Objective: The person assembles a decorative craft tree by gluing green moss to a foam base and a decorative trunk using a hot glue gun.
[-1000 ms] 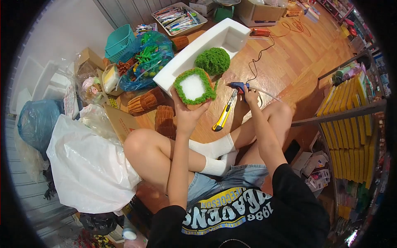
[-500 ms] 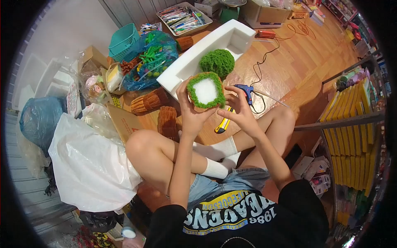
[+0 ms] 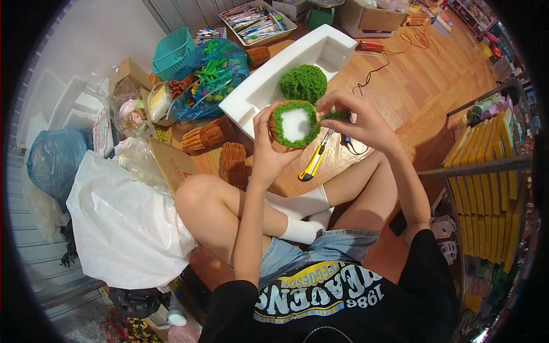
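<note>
My left hand [image 3: 269,146] grips a round brown pot [image 3: 273,127] whose rim carries a ring of green fuzzy trim [image 3: 309,138] around a white centre. Just right of the pot, my right hand [image 3: 357,117] pinches a loose green strand [image 3: 337,116] that reaches toward the trim. Behind them, a green fuzzy ball [image 3: 302,83] rests by a white foam tray [image 3: 243,112]. A yellow utility knife [image 3: 313,162] lies on the floor below my hands. Part of a blue glue gun [image 3: 346,139] shows beneath my right hand.
Brown ribbed pieces [image 3: 207,135] lie at the left, near a blue bag [image 3: 220,77] and a teal basket [image 3: 173,52]. Pens fill a tray [image 3: 279,39] at the back. A white plastic bag [image 3: 126,223] is beside my knee. Yellow packets [image 3: 480,188] stand on a rack at the right.
My right hand has moved up and to the right, drawing the green strand out from the pot. My left hand and the pot have shifted slightly right.
</note>
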`<state>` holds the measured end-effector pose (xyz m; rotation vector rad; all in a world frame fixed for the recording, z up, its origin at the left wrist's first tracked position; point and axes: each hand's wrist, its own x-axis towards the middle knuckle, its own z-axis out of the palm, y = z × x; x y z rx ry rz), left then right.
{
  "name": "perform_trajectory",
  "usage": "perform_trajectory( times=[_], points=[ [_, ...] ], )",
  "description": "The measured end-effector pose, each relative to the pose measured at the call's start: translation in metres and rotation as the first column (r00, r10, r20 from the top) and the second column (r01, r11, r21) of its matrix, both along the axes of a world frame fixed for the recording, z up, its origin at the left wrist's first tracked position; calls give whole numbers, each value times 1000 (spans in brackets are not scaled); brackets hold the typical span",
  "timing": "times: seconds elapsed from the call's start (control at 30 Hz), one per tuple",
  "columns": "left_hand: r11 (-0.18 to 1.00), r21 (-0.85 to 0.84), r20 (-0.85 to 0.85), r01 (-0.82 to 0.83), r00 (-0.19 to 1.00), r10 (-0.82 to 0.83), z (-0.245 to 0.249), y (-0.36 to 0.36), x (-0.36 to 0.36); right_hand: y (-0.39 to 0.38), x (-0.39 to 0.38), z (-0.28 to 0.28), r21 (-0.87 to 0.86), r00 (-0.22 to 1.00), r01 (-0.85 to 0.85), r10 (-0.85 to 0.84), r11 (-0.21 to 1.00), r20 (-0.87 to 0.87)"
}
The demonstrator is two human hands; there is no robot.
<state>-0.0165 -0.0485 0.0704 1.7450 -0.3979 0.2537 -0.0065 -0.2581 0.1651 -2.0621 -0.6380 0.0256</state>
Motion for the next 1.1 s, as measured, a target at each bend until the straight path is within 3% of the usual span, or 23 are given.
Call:
perform_trajectory(
  times=[0.27, 0.37, 0.47, 0.53, 0.67, 0.73, 0.77, 0.93, 1.0, 1.1],
  points=[
    [990, -57, -42, 130, 990, -133, 3, -1, -1, 0, 19, -3, -42, 994, -80, 77, 996, -75],
    [987, -46, -65, 152, 986, -155, 6, 0, -1, 0, 24, -12, 4, 990, -127, 126, 992, 70],
    [974, -33, -90, 223, 970, -225, 9, -1, -2, 0, 26, -13, 35, 987, -145, 147, 989, -61],
    [928, -216, -202, 303, 916, -346, 9, -1, -3, 1, 26, -14, 86, 973, -120, 134, 989, -190],
    [920, -327, -204, 215, 935, -291, 2, -4, -8, 0, 26, -17, 107, 975, -87, 106, 991, -196],
    [851, -489, -161, 191, 939, -303, -3, -6, -4, 1, 24, -20, 340, 936, -5, 124, 940, -329],
    [866, -440, -47, 236, 957, -285, -6, -3, -2, 2, 23, -22, 341, 936, -3, 122, 940, -329],
    [847, -480, -95, 229, 946, -309, 4, -3, -1, 12, 14, -43, 540, 915, 62, 168, 840, -366],
    [641, -723, -97, 258, 881, -463, 3, -4, -4, 20, 5, -47, 538, 913, 84, 151, 839, -379],
    [641, -747, -181, 180, 871, -456, -4, -5, -4, 28, -4, -50, 569, 918, 101, 144, 816, -370]
  ],
)
